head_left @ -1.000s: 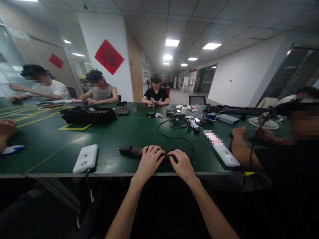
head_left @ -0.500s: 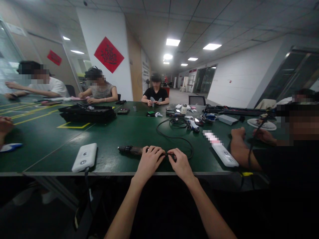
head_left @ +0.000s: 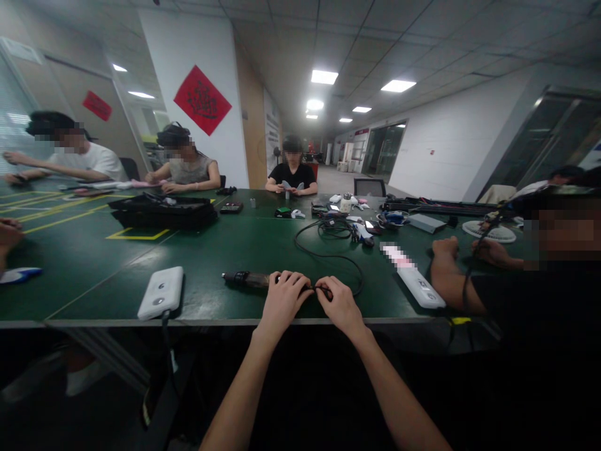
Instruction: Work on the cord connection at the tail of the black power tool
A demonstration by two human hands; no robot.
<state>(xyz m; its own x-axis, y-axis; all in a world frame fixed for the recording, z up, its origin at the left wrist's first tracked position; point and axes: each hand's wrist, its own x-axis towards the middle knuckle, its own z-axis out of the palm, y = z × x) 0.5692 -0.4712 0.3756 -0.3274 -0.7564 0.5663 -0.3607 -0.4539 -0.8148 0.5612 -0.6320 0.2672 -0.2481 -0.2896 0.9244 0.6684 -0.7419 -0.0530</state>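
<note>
A dark electric screwdriver [head_left: 248,279] lies on its side on the green table, its narrow tip pointing left. My left hand [head_left: 286,294] is wrapped over its rear end, hiding that part. Close beside it, my right hand [head_left: 335,297] pinches the black cable [head_left: 323,289] where it meets the tool's rear; the exact joint is too small to make out. From there the cable curves up and back in a loop across the table to a coiled heap.
A white power bank [head_left: 162,292] lies to the left, another white device [head_left: 420,285] to the right. Behind are a black tray [head_left: 162,216], a cable heap [head_left: 334,227] and small parts. A co-worker's arm [head_left: 448,275] rests close on the right; others sit around the table [head_left: 94,294].
The view has shifted slightly. My right-hand fingers have curled a little more around the cable; my left hand stays over the screwdriver.
</note>
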